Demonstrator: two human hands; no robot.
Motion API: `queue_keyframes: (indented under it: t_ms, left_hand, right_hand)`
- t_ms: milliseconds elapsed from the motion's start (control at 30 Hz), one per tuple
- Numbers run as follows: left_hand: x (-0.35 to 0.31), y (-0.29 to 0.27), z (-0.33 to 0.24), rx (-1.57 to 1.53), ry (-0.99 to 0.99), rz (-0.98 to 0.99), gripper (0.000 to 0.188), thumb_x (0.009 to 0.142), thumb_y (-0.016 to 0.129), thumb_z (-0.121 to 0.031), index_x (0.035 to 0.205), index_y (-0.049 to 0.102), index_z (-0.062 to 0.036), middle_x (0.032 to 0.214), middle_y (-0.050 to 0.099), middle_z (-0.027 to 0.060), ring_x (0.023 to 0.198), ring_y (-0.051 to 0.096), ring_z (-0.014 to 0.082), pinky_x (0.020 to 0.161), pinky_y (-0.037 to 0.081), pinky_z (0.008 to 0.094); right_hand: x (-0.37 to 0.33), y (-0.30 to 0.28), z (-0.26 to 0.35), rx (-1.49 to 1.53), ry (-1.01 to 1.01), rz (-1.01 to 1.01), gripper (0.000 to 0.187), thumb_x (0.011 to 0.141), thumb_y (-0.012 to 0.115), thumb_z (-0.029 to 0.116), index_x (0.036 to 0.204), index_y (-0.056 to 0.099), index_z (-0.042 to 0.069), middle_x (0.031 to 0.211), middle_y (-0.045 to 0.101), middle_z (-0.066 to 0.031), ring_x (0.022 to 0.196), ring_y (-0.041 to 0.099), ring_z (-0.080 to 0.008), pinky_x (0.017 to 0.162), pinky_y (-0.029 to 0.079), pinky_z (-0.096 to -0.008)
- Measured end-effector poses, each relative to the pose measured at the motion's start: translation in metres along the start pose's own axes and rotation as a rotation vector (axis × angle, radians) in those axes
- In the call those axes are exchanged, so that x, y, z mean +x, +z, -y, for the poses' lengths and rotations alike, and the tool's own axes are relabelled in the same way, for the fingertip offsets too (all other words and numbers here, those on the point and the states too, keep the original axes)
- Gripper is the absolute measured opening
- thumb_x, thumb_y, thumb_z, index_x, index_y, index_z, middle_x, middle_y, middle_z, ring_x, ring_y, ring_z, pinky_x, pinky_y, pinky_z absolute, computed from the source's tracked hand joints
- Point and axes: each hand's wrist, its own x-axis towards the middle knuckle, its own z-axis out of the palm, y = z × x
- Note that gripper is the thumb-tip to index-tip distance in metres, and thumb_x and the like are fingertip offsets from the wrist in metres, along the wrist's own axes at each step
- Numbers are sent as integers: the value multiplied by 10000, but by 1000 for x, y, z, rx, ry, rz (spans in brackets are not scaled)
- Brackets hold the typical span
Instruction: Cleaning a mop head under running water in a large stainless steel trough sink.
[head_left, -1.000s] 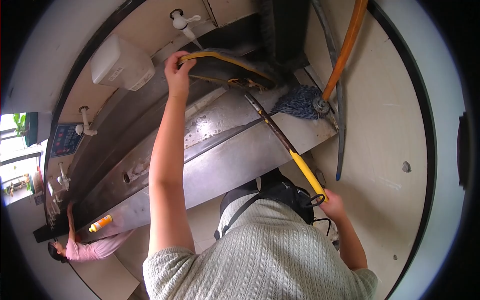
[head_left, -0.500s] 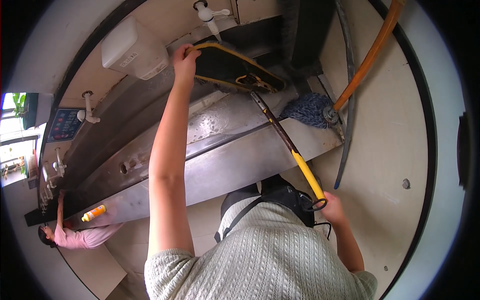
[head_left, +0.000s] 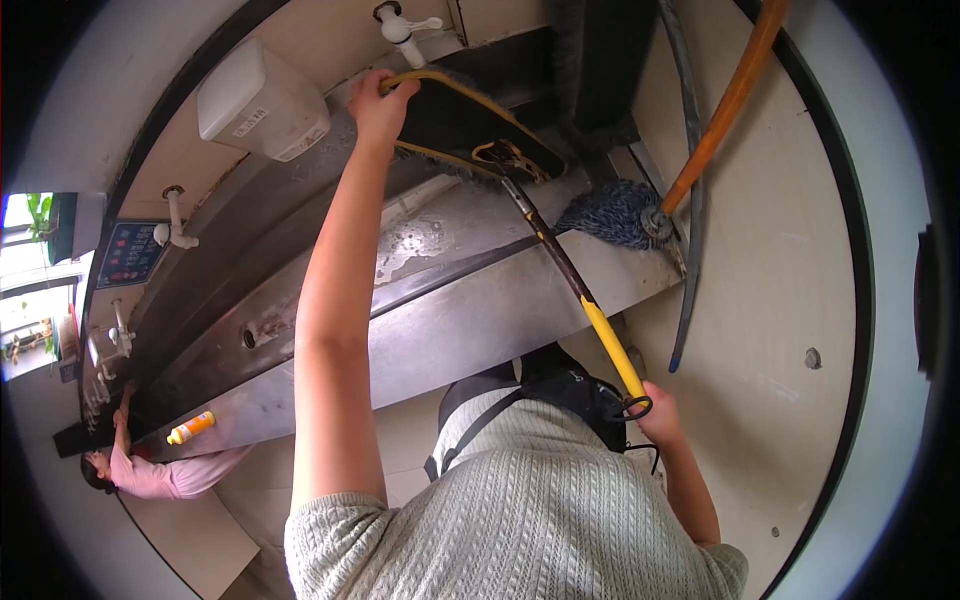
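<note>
With its fingers over the far left end, my left hand (head_left: 380, 112) grips a flat mop head (head_left: 455, 120), black with a yellow edging and a grey fringe. It is held tilted over a long metal trough sink (head_left: 470, 330), below a white tap (head_left: 402, 32). My right hand (head_left: 660, 415), low on the right, is closed around the yellow grip of a mop pole (head_left: 605, 335) with a black loop at its end. The pole's metal far end lies by the opening in the mop head; whether they are joined I cannot tell.
A blue-grey string mop (head_left: 615, 215) with an orange handle (head_left: 725, 110) rests in the trough's right end, beside a dark hose (head_left: 690, 250). A white box (head_left: 262, 100) hangs on the wall. An orange bottle (head_left: 191, 428) stands at the trough's edge near another person (head_left: 160, 475).
The mop head has shifted slightly up and left with my left hand, and its opening sits nearer the pole's end. My right hand keeps its hold. The other person's arms have moved.
</note>
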Motion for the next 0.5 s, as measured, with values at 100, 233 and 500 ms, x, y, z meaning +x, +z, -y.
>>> queue_keyframes:
  t_ms: [100,233,500]
  left_hand:
    - [1,-4,4,-73,-29,23,371,717,798,-272,1002,679,-66,993,635,85,946,586,239,872,447,358]
    - [1,-11,10,-155,-114,35,280,757,781,-167,986,673,-48,890,622,25,832,571,143,750,457,303]
    - [-7,-20,28,-241,-150,27,271,717,782,-181,889,645,-23,793,575,34,752,521,155,694,437,312]
  right_hand:
    - [-1,-3,7,50,-44,12,164,805,675,126,886,593,9,708,576,-173,649,587,-310,628,472,-401]
    - [0,-8,16,42,-82,20,166,784,660,115,898,601,9,736,589,-186,687,602,-348,647,476,-417]
    - [2,-4,8,35,-93,34,192,746,643,103,907,602,7,790,603,-214,752,608,-397,684,476,-435]
